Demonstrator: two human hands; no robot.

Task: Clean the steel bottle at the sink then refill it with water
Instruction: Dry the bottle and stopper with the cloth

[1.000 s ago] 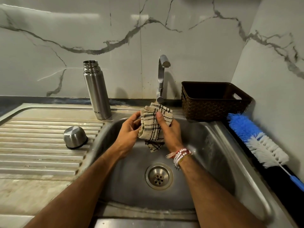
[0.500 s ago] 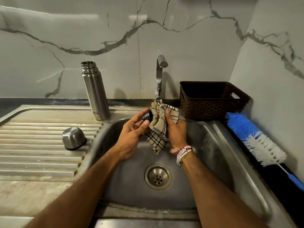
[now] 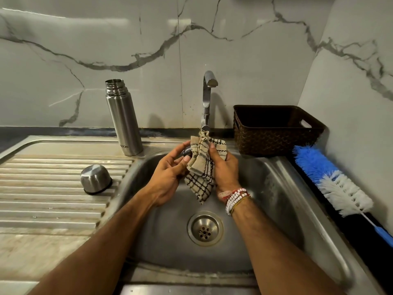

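Note:
The steel bottle point(image 3: 124, 122) stands upright and uncapped on the draining board, left of the tap point(image 3: 207, 96). Its steel cup lid point(image 3: 95, 178) lies upside down on the ridged board. Over the sink basin point(image 3: 276, 199), my left hand point(image 3: 169, 177) grips a small dark stopper point(image 3: 187, 151), mostly hidden by a checked beige cloth point(image 3: 201, 167). My right hand point(image 3: 223, 169) presses that cloth around the stopper. No water runs from the tap.
A dark woven basket point(image 3: 276, 130) sits right of the tap. A blue and white bottle brush point(image 3: 333, 179) lies along the sink's right edge beside the marble wall. The drain point(image 3: 205, 228) is below my hands.
Both hands rose slightly toward the tap. The cloth shifted from covering the stopper fully to being bunched in my right hand, exposing the dark stopper at my left fingertips.

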